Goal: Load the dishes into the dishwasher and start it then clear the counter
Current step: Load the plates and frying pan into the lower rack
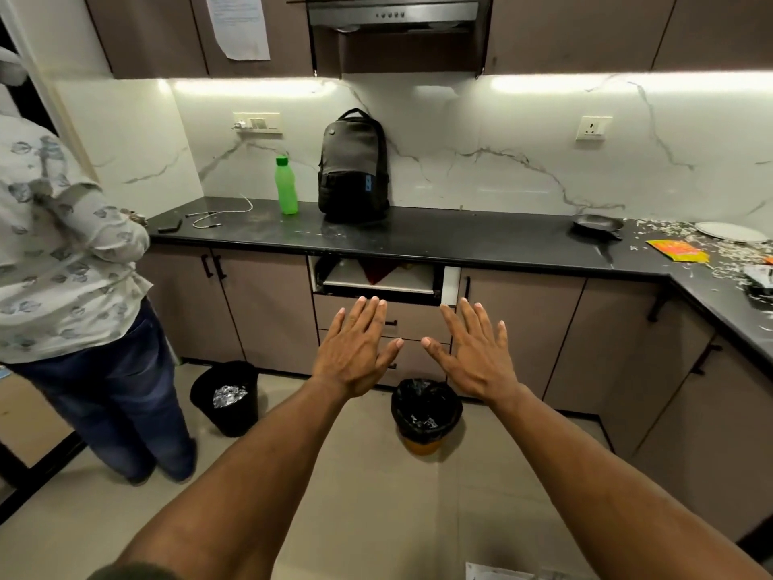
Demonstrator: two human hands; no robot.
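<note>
Two hands, left (pixel 355 349) and right (pixel 474 353), flat, fingers spread, empty. Two bins: one (pixel 226 397) lower left, one (pixel 426 414) below between them. One bottle (pixel 286 185), one backpack (pixel 353 167) above. One pan (pixel 597 224), one plate (pixel 730 232) on counter (pixel 460 240), far upper right.

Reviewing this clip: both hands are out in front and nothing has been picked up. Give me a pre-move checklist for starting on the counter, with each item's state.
1. Hands free: left hand and right hand are spread flat, holding nothing. Ok.
2. Dishes located: frying pan and white plate sit at the right end of the counter. Ok.
3. Dishwasher located: none shows in this view. Cannot tell.
4. Counter clean: scattered white scraps and an orange packet lie near the plate. Not ok.
5. Path clear: two bins stand on the floor, and a second person stands at the left. Not ok.
</note>
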